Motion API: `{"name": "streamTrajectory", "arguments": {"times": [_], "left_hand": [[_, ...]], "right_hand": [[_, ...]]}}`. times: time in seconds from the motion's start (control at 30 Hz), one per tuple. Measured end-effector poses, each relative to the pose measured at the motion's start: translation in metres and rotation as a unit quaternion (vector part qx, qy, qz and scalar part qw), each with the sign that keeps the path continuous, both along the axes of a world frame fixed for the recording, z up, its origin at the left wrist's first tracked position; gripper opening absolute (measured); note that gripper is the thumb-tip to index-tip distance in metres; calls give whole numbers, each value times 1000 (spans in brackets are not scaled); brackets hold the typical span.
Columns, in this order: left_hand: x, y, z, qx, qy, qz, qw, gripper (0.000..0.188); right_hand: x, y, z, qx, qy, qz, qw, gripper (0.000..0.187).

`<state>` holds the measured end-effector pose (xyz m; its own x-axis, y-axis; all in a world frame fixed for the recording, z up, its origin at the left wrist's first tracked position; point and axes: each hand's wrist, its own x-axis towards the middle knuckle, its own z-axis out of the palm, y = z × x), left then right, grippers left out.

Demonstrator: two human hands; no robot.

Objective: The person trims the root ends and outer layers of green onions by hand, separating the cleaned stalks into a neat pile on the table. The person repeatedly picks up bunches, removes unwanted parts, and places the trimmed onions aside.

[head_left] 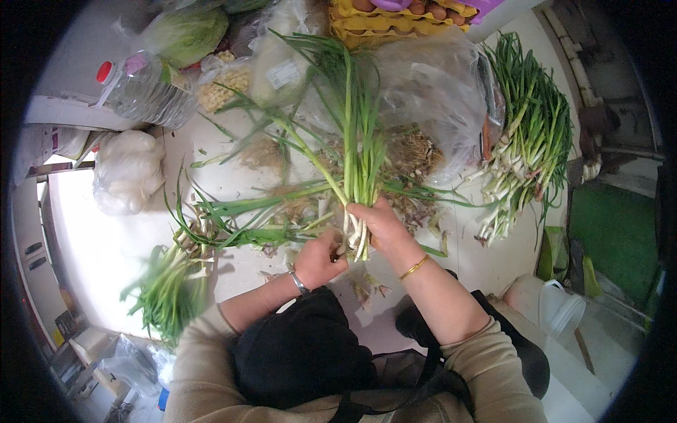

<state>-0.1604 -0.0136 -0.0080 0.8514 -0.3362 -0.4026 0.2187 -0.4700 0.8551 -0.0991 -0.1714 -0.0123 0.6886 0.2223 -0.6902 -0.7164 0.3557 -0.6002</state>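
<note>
Between the fingers of the right hand (386, 227), a bunch of green stalks (360, 166) is gathered: slender and white at the lower ends, pale green at mid-length, darker green and long-leaved toward the tips. One stalk splays to the left.

Beyond the fingers and slightly right, yellow egg trays (349, 29) hold brown eggs (437, 12). Beyond and left, a clear bag (224, 92) contains small pale-yellow pieces; near it lies a clear bottle (149, 90) with a red cap, contents not distinguishable. Farther left of the fingers, a translucent bag (128, 173) encloses whitish contents. Beyond and right, a large clear bag (437, 77) lies crumpled; its contents cannot be identified.

The right fingers are closed around the bunch near its lower end. The white ends project below this grip toward the body, just beside the left hand (319, 261). The leaves extend away from both hands. The left fingers are curled inward; whether they grip a stalk cannot be told.
</note>
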Motion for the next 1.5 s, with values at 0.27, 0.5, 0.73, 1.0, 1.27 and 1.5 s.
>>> {"name": "streamTrajectory", "arguments": {"times": [0.27,0.5,0.73,1.0,1.27,1.5], "left_hand": [[1,16,0,-76,4,76,994,20],[1,12,-2,-38,-129,-22,991,14],[4,12,-16,-84,-49,93,991,14],[9,13,-4,-213,1,151,965,18],[27,3,0,-245,181,140,942,20],[27,0,-13,-225,206,145,941,30]], "right_hand": [[4,-3,0,12,26,50,998,22],[2,1,-3,-13,36,5,999,13],[4,-3,4,41,64,2,997,24],[5,-12,4,37,80,-26,996,26],[3,-27,7,29,74,-16,997,24],[7,-27,9,24,61,42,997,30]]}}
